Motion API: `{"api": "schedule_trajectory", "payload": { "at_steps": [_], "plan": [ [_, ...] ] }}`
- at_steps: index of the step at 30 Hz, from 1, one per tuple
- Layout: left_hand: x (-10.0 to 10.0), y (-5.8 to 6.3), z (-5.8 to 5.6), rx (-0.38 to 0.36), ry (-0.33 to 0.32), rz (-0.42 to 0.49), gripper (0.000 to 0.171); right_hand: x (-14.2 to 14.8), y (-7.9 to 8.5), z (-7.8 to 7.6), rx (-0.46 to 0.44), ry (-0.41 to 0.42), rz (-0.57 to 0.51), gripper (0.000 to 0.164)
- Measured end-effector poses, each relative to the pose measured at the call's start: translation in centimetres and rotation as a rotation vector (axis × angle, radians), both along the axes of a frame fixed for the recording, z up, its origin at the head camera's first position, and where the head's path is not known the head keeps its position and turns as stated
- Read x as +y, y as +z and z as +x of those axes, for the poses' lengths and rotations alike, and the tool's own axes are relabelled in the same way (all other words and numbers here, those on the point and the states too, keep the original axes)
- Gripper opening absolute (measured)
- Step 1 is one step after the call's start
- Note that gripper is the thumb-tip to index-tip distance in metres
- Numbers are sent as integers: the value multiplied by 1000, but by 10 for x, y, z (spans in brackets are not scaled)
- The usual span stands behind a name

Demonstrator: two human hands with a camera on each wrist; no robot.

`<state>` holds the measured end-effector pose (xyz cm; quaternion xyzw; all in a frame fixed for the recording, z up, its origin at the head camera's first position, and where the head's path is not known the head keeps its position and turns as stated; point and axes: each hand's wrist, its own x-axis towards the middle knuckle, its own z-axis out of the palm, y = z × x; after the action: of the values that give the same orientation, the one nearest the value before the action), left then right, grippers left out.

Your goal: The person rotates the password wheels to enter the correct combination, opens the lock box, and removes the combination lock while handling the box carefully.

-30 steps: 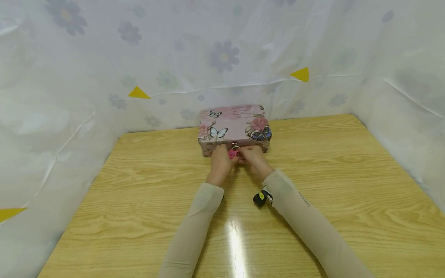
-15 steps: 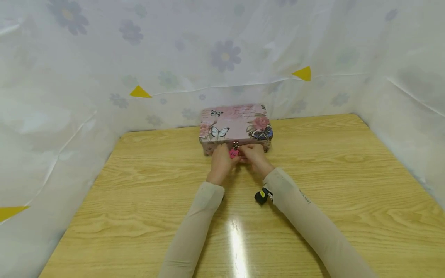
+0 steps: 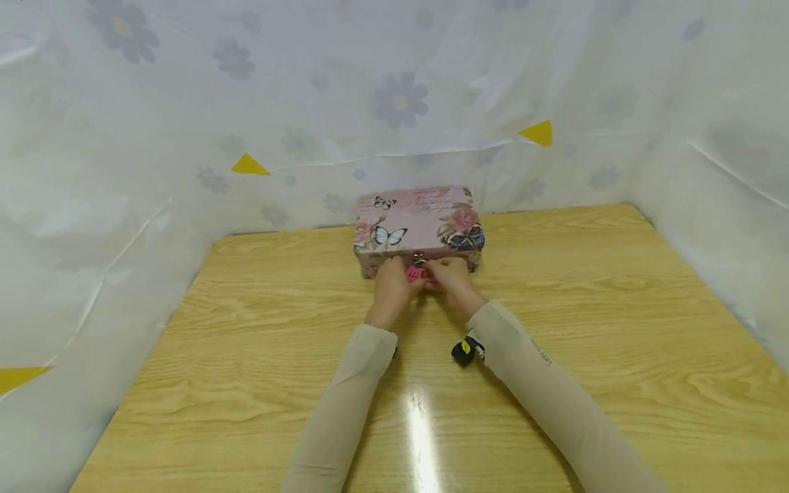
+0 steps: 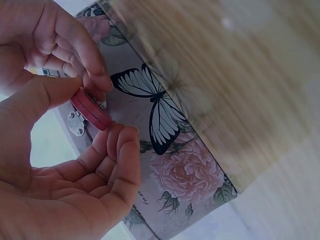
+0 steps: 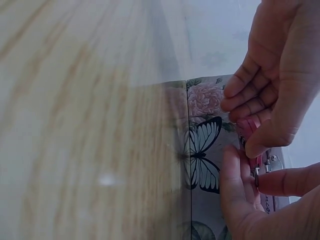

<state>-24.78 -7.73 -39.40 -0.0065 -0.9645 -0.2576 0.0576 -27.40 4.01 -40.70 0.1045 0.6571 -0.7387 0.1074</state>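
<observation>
A small pink padlock [image 3: 414,274] is held at the front of a pink tin box [image 3: 419,222] printed with butterflies and roses. My left hand [image 3: 391,291] pinches the padlock's body between thumb and fingers, as the left wrist view shows its red edge [image 4: 92,111] from the side. From the other side, my right hand [image 3: 454,281] pinches the metal shackle [image 5: 257,176] between thumb and fingertips. A silver clasp [image 4: 76,123] sits on the box front, close beside the padlock. The box lid is down.
The box stands at the back of a wood-grain table [image 3: 246,356], near a white flowered curtain [image 3: 345,89]. Similar sheeting hangs at both sides. A black strap piece [image 3: 464,350] hangs at the right wrist.
Both hands stay at the padlock with almost the same grip. The head view shifts slightly; the box and arms keep their places.
</observation>
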Motion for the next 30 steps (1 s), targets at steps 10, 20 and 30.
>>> {"api": "schedule_trajectory", "payload": {
  "at_steps": [10,20,30],
  "plan": [
    [-1,1,2,4,0,30,46,3,-1,4,12,13,-27,25],
    [-1,1,1,-3,2,37,41,4,-1,5,10,14,-42,22],
    [-1,-1,1,46,-25,43,40,4,-2,4,12,3,-42,29]
  ]
}}
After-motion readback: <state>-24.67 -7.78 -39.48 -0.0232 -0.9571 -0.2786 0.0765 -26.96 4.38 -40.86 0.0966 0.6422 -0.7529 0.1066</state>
